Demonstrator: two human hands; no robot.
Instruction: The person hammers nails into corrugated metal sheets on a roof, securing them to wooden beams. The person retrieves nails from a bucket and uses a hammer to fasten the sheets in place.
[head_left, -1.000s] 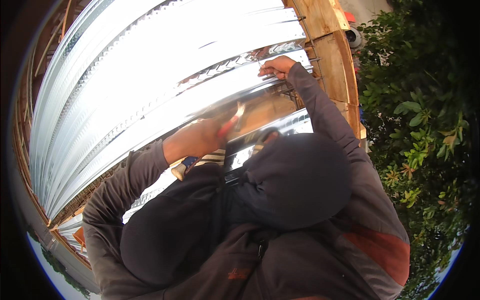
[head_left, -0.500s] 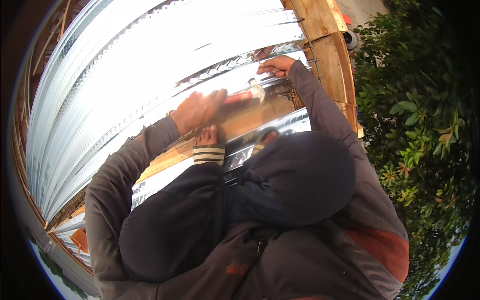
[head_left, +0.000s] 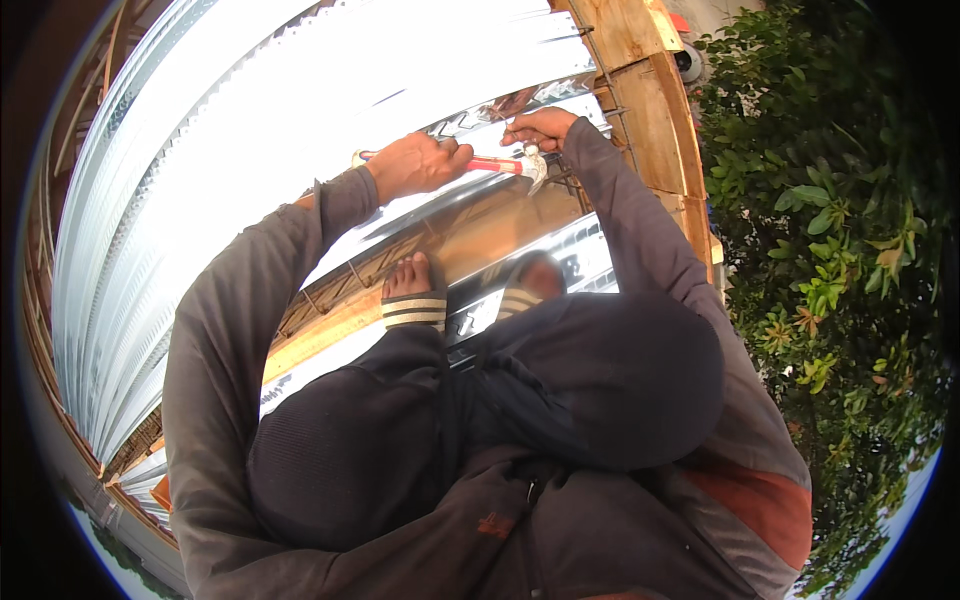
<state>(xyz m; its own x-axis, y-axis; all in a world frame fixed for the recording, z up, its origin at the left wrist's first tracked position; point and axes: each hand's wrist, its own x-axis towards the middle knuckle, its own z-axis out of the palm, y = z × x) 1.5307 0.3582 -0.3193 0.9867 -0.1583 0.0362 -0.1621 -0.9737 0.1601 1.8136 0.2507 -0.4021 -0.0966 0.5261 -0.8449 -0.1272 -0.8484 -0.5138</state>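
Note:
My left hand [head_left: 418, 163] is wrapped round the handle of a claw hammer [head_left: 497, 164], red near its metal head. The hammer lies nearly level, its head just below my right hand [head_left: 540, 128]. That hand is closed in a pinch at the edge of a shiny corrugated metal sheet [head_left: 455, 122]; a thin thing seems to show at the fingertips, too small to name. Beneath the hammer, a gap between sheets shows brown wood [head_left: 500, 225] and thin steel bars.
My feet [head_left: 408, 275] rest near the gap, by another strip of metal sheet [head_left: 590, 240]. Wooden boards [head_left: 655, 120] edge the right side, with rebar [head_left: 607, 85] along them. Leafy bushes [head_left: 820, 220] stand beyond. Bright glare covers the sheets at left.
My left hand has moved up and slightly right with the hammer, bringing its head closer to my right hand. My right hand stays pinched near the sheet's edge.

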